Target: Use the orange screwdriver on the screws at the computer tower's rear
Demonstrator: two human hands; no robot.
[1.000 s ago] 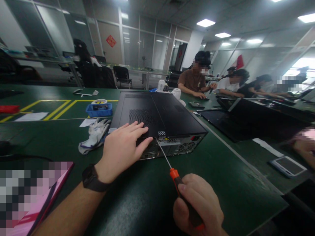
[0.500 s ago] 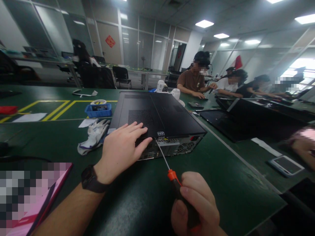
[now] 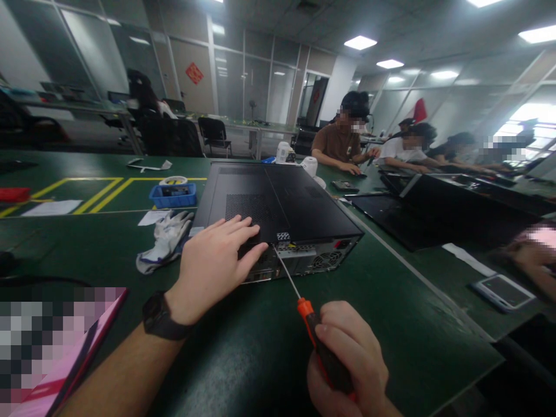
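A black desktop computer case (image 3: 299, 197) lies on its side on the green table, its rear panel with a fan grille facing me. My left hand (image 3: 217, 255) rests flat on the near left corner of the case, fingers stretched out. In my right hand (image 3: 351, 359) is a screwdriver (image 3: 307, 310) with an orange and black handle, the fingers wrapped around it. Its long shaft slants up to the top edge of the rear panel, just right of my left thumb. The tip's exact contact point is too small to make out.
Left of the case lie work gloves (image 3: 167, 240) and a blue bin (image 3: 174, 196) with a tape roll on top. To the right are another opened black case (image 3: 469, 202), a white-screened device (image 3: 504, 291) and co-workers. White bottles (image 3: 284, 152) stand behind the case.
The screwdriver handle has turned in my right hand, which has shifted slightly. My left hand and the case hold their places.
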